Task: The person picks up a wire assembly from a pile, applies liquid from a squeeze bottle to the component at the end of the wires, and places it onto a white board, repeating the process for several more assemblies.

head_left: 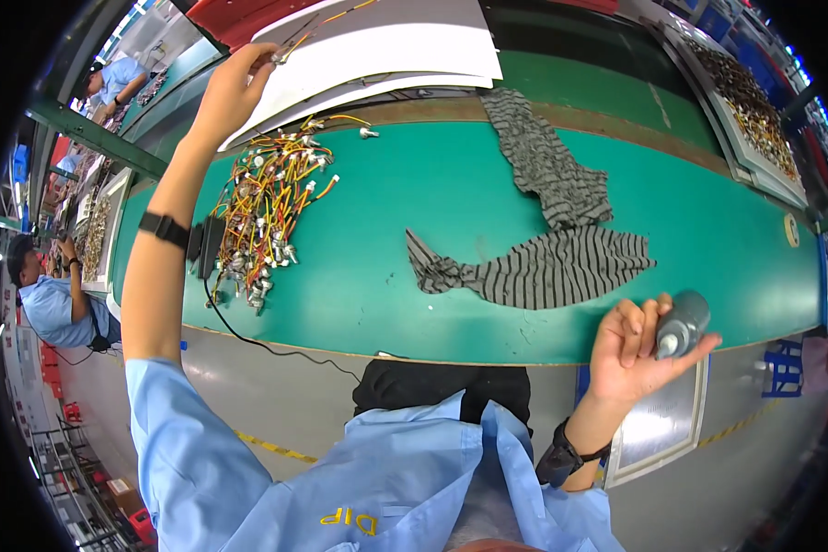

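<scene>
The fingers [265, 51] of the left hand [233, 97] pinch a small wired part [282, 55] over the white sheets [396, 46], its yellow and dark leads trailing up and to the right. Over on the other side, the right hand [619, 359] grasps a dark bottle [688, 320], fingers curled on one side and thumb stretched out below it; the bottle tilts, its pale nozzle pointing down toward the person, just by the near edge of the green desk [359, 239].

Under the left forearm I see a heap of wired parts [271, 193], yellow, red and orange leads tangled among silvery ends. Mid-desk lies a grey, black-striped cloth [561, 267], bunched at its left end, and touching its far side a crumpled grey cloth [547, 156].

A black strap [164, 228] circles the left wrist, with a cord [267, 345] running off below the desk's edge; a black watch [561, 455] sits on the right. Off to the left, a co-worker in a blue shirt [55, 308] faces another bench.
</scene>
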Demonstrator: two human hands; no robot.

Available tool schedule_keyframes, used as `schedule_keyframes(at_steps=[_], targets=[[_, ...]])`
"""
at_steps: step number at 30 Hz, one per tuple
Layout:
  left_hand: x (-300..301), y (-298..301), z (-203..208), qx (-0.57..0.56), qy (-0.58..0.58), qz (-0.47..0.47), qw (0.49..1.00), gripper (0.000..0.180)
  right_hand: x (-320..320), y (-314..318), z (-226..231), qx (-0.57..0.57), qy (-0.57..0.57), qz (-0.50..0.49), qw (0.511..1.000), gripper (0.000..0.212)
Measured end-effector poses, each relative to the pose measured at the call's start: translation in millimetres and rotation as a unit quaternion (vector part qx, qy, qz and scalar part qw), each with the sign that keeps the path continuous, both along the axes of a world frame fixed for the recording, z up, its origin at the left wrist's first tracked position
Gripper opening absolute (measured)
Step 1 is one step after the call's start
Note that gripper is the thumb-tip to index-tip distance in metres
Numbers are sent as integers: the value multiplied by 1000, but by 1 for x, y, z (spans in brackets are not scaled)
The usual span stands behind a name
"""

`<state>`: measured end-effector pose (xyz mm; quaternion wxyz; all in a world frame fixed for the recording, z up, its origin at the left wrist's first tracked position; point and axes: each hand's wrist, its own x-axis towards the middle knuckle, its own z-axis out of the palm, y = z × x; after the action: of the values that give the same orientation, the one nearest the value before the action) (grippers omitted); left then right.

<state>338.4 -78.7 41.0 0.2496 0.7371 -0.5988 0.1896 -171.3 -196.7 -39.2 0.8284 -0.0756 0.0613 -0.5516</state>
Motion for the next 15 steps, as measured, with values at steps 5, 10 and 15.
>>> schedule_keyframes(at_steps=[5,10,15], targets=[[89,-11,0,58,39,19,997,28,-7,-6,-12,-8,21,-71,997,62],[174,2,-4,74,62,101,990,29,-6,-7,-19,-32,15,-80,996,58],[206,-4,-18,64,126,97,985,30,-7,-9,-22,-68,21,-96,993,56]])
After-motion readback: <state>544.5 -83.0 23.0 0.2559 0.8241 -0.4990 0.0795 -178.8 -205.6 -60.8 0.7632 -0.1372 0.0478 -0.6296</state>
